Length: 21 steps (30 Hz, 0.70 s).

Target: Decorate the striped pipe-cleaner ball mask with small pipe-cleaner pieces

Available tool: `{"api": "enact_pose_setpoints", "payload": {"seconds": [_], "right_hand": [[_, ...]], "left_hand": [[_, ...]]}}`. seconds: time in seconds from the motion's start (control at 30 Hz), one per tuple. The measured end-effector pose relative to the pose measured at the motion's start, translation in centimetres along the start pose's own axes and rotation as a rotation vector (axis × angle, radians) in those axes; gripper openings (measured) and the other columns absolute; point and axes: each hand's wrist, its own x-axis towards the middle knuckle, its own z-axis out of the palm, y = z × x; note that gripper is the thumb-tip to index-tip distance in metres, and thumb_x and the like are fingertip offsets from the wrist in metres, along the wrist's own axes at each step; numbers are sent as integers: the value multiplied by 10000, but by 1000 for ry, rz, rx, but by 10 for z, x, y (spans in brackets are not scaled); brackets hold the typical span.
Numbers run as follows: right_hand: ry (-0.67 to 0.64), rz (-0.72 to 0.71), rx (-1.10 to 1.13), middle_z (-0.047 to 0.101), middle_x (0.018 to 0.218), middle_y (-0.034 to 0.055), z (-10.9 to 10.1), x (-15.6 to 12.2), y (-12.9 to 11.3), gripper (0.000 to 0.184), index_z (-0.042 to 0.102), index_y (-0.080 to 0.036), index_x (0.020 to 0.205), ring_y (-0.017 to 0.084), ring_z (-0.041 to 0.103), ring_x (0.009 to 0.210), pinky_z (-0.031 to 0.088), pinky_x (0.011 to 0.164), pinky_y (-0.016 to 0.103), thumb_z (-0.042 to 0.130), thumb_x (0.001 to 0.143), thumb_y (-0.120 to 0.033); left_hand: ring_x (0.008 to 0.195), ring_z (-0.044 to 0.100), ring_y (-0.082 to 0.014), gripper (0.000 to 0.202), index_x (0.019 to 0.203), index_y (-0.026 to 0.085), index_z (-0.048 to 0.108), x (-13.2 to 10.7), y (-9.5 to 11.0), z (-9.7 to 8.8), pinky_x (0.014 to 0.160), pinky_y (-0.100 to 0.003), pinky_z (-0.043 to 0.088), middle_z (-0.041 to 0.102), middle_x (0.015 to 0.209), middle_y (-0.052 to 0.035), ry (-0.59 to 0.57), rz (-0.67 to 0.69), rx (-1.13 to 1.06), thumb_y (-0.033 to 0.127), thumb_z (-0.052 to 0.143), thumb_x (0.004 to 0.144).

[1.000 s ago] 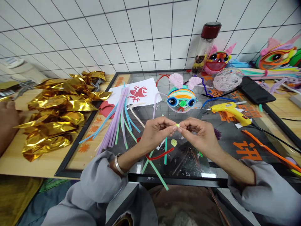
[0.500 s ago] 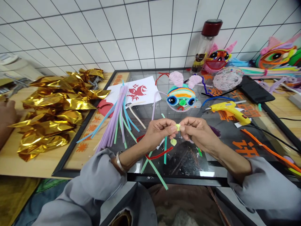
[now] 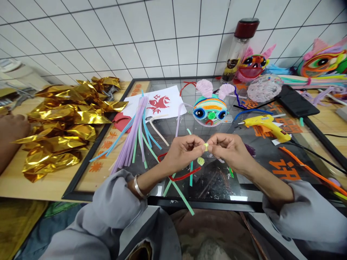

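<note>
Both hands meet above the glass work board [image 3: 260,173]. My left hand [image 3: 182,151] and my right hand [image 3: 229,150] pinch a small yellow-green pipe-cleaner coil [image 3: 206,146] between their fingertips. A second small coil [image 3: 200,161] lies on the glass just below them. A red pipe cleaner [image 3: 184,177] and green pipe cleaners [image 3: 180,193] lie under my left wrist. Behind the hands sits a striped pipe-cleaner animal head [image 3: 210,110] with pink ears and big eyes.
A bundle of purple, blue and green pipe cleaners [image 3: 134,135] fans out at left, beside a white sheet with a red cutout [image 3: 159,103]. A yellow glue gun [image 3: 267,124] lies at right. Crumpled gold foil [image 3: 65,122] covers the wooden table, near another person's hand [image 3: 11,131].
The hands have kept pinching the small coil, turning it slightly between the fingertips. The view has shifted a little; nothing else moved.
</note>
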Motion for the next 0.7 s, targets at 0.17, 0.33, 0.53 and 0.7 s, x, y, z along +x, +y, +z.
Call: {"api": "enact_pose_setpoints", "payload": {"seconds": [0.17,0.33,0.53,0.7], "right_hand": [[22,78,142,479,520,-51,3,2,1,272,592,-158,679,64,390,467,292,450,214,708,704,-403],[79,-64,60,522,589,-37,1,1,-5,291,603,-160,686,69,432,519,333,483,217,764,682,-402],[221,-119,76,538,579,-41,-13,7,-7,229,599,-179,703,69,476,514,373,488,204,731,717,-366],[107,-25,99,601,602,-20,-12,3,-9,292,560,-179,695,105,586,515,446,480,217,767,656,-382]], "left_hand": [[506,506,-63,243,755,134,590,3,-9,5,479,-176,408,591,602,12,51,-56,-148,368,630,806],[506,487,-66,291,722,138,593,2,1,-3,494,-190,395,573,595,18,67,9,-66,411,655,800],[666,555,-111,221,725,152,651,-12,20,-19,647,-225,407,634,710,-16,-494,151,396,360,716,763],[713,591,-112,76,729,174,651,-21,20,-38,641,-205,388,645,771,-5,-655,106,814,146,622,793]]}}
